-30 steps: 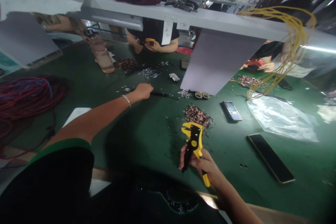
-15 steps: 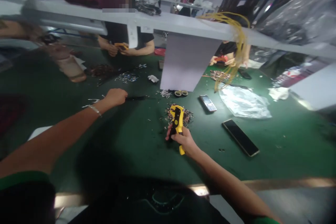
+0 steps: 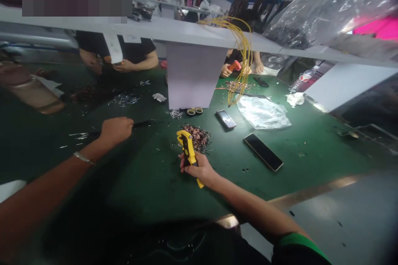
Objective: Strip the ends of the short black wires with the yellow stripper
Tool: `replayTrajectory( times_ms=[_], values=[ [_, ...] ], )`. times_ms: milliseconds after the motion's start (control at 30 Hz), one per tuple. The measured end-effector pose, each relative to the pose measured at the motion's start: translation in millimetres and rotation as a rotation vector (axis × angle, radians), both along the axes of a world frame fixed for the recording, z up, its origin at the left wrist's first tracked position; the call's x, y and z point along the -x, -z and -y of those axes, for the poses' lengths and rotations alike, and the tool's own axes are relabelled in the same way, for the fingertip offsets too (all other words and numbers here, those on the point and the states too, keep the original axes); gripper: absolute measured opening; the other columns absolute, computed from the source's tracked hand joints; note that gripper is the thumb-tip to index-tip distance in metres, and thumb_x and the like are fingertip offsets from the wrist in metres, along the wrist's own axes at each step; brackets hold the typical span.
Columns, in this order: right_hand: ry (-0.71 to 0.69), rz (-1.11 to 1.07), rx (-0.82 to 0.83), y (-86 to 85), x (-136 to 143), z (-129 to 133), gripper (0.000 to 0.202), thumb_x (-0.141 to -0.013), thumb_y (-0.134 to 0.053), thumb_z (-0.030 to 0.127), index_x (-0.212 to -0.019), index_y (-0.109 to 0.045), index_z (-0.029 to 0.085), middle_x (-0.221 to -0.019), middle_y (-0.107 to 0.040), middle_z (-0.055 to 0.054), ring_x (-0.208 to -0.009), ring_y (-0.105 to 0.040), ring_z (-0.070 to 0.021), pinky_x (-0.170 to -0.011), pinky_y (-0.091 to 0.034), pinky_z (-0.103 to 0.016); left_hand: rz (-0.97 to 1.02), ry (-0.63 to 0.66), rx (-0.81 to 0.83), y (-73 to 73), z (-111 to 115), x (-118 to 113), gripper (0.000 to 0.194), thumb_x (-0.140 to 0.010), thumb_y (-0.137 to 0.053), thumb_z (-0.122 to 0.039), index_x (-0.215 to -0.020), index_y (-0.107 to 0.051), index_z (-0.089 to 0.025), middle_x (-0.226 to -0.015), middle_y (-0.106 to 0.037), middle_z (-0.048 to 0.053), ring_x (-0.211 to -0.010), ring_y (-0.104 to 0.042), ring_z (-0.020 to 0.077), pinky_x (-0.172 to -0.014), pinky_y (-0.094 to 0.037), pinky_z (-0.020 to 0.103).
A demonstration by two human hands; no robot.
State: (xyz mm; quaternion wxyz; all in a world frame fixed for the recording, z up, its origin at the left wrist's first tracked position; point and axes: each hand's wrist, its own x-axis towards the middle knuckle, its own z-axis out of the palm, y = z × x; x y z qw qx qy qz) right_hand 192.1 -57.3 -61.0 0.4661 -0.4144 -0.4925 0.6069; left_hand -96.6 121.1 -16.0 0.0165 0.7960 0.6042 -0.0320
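My left hand (image 3: pixel 117 129) is closed in a fist over the left part of the green table. From its fingers a bundle of thin black wires (image 3: pixel 143 124) sticks out to the right. My right hand (image 3: pixel 202 169) grips a yellow and black wire stripper (image 3: pixel 188 151), its head pointing away from me. Just beyond and right of the tool lies a pile of short wire pieces with copper-coloured ends (image 3: pixel 200 137). Small silvery pieces (image 3: pixel 80 136) lie left of my left hand. Whether a wire sits in the stripper's jaws is too small to tell.
A keypad phone (image 3: pixel 226 119), a black smartphone (image 3: pixel 263 152) and a clear plastic bag (image 3: pixel 264 112) lie to the right. Two tape rolls (image 3: pixel 195 111) sit by the white partition (image 3: pixel 195 74). Yellow wires (image 3: pixel 244 49) hang from the shelf. Co-workers' hands (image 3: pixel 124 65) work opposite.
The view has swung right, so things appear farther left. My left hand with the wires has come slightly nearer me. The stripper has shifted left, uncovering more of the copper-ended pile.
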Motion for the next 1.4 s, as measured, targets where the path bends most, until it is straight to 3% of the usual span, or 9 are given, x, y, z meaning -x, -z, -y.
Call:
replayTrajectory(
  times_ms=[200, 367, 500, 700, 933, 1200, 1400],
  values=[
    [0.007, -0.103, 0.026, 1.4, -4, -1, 0.031, -0.061, -0.064, 0.014, -0.091, -0.061, 0.018, -0.074, -0.065, 0.001, -0.062, -0.060, -0.0148, -0.063, -0.047, -0.029, -0.092, -0.077, -0.047, -5.9, 16, -8, 0.038, -0.087, -0.037, -0.031, -0.102, -0.071, -0.022, -0.114, -0.071, 0.009, -0.102, -0.063, 0.0313, -0.076, -0.045, 0.037],
    [0.017, -0.207, 0.073, 2.8, -7, -2, 0.030, -0.059, -0.064, 0.014, -0.089, -0.061, 0.017, -0.073, -0.065, 0.000, -0.060, -0.062, -0.0153, -0.063, -0.048, -0.030, 0.036, -0.211, -0.022, -12.3, 17, 0, 0.041, -0.085, -0.041, -0.033, -0.113, -0.067, -0.021, -0.116, -0.071, 0.006, -0.103, -0.062, 0.0284, -0.074, -0.043, 0.031],
    [0.043, -0.269, 0.091, 5.9, -11, -6, 0.029, -0.059, -0.063, 0.014, -0.088, -0.061, 0.016, -0.071, -0.066, -0.001, -0.057, -0.063, -0.0165, -0.061, -0.048, -0.031, 0.132, -0.240, -0.057, -12.3, 20, 7, 0.042, -0.083, -0.041, -0.030, -0.115, -0.067, -0.019, -0.106, -0.074, 0.003, -0.106, -0.062, 0.0230, -0.077, -0.042, 0.026],
    [0.133, -0.281, 0.067, 8.7, -19, -14, 0.027, -0.057, -0.061, 0.012, -0.085, -0.062, 0.015, -0.067, -0.066, -0.001, -0.053, -0.062, -0.0164, -0.056, -0.048, -0.030, 0.261, -0.181, -0.008, 1.2, 41, 2, 0.037, -0.082, -0.042, -0.027, -0.107, -0.069, -0.020, -0.092, -0.076, 0.000, -0.095, -0.066, 0.0181, -0.082, -0.044, 0.022],
    [0.193, -0.290, 0.047, 3.7, -26, -16, 0.027, -0.060, -0.057, 0.011, -0.086, -0.061, 0.015, -0.071, -0.069, -0.003, -0.055, -0.064, -0.0173, -0.049, -0.045, -0.027, 0.568, -0.079, 0.154, 13.3, 71, -21, 0.039, -0.074, -0.050, -0.039, -0.098, -0.072, -0.018, -0.084, -0.075, 0.004, -0.077, -0.068, 0.0201, -0.073, -0.050, 0.026],
    [0.215, -0.401, 0.062, -2.4, -29, -16, 0.027, -0.062, -0.058, 0.015, -0.088, -0.063, 0.014, -0.084, -0.075, -0.008, -0.060, -0.067, -0.0207, -0.051, -0.052, -0.031, 0.772, 0.013, 0.307, 13.0, 108, -59, 0.035, -0.067, -0.054, -0.042, -0.086, -0.072, -0.018, -0.072, -0.072, 0.003, -0.059, -0.062, 0.0159, -0.062, -0.049, 0.027],
    [0.212, -0.429, 0.008, -13.0, -36, -17, 0.031, -0.063, -0.056, 0.017, -0.093, -0.065, 0.013, -0.089, -0.075, -0.010, -0.066, -0.068, -0.0222, -0.062, -0.056, -0.035, 0.819, 0.043, 0.378, 8.6, 117, -69, 0.033, -0.067, -0.054, -0.042, -0.081, -0.071, -0.018, -0.068, -0.070, 0.002, -0.058, -0.060, 0.0154, -0.059, -0.047, 0.026]
  ],
)
